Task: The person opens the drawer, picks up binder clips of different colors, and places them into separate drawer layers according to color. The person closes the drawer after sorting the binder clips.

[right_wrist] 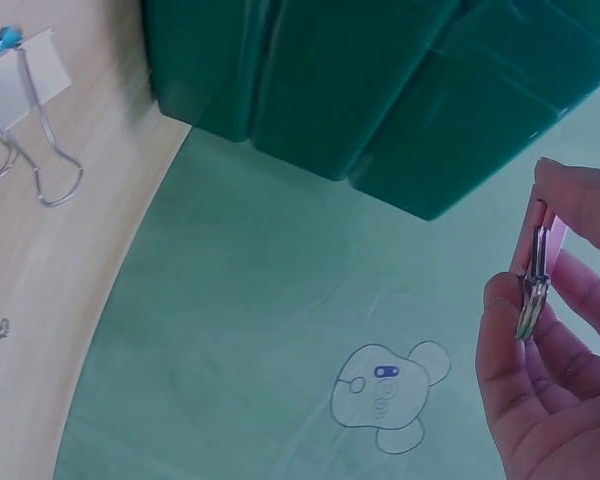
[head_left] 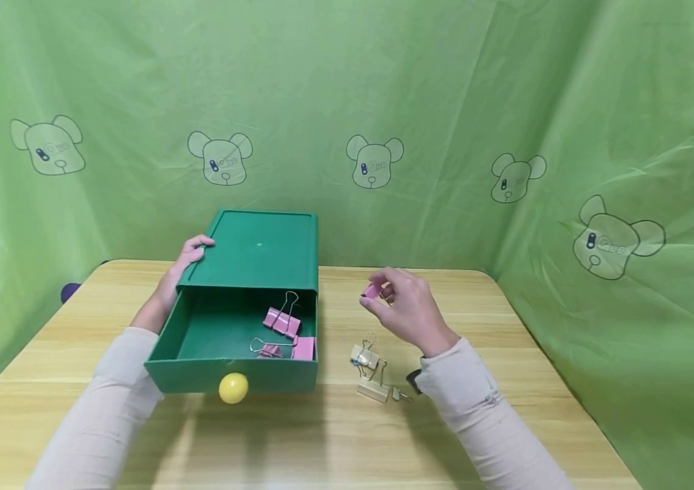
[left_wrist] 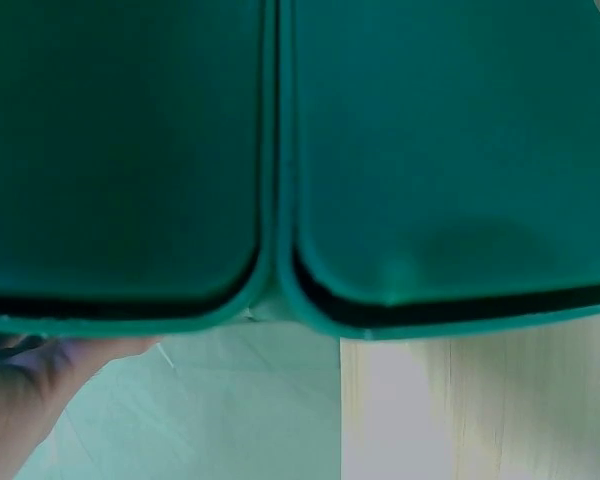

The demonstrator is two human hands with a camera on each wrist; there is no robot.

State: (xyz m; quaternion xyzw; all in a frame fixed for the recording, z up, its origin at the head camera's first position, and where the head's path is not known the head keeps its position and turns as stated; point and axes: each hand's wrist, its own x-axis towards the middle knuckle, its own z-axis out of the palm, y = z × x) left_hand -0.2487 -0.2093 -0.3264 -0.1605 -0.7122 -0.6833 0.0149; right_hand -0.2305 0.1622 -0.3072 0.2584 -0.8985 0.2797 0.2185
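Note:
My left hand (head_left: 182,267) rests against the left side of a green drawer box (head_left: 255,248), fingertips at its top edge. In the left wrist view the green wall (left_wrist: 460,150) hides much of that hand. The drawer (head_left: 194,376), with a yellow round knob (head_left: 233,388), is pulled out. Inside it, pink binder clips (head_left: 282,322) lie toward the right. To the right of the box, above the table, my right hand (head_left: 411,309) pinches a pink binder clip (head_left: 373,290) between thumb and fingers. Its metal handles (right_wrist: 533,290) show in the right wrist view.
Cream binder clips (head_left: 373,389) and a small clip (head_left: 400,395) lie on the wooden table (head_left: 347,449) near my right forearm. A bit of blue (right_wrist: 5,40) shows beside a pale clip. A green curtain (head_left: 322,102) with bear drawings hangs behind and to the sides.

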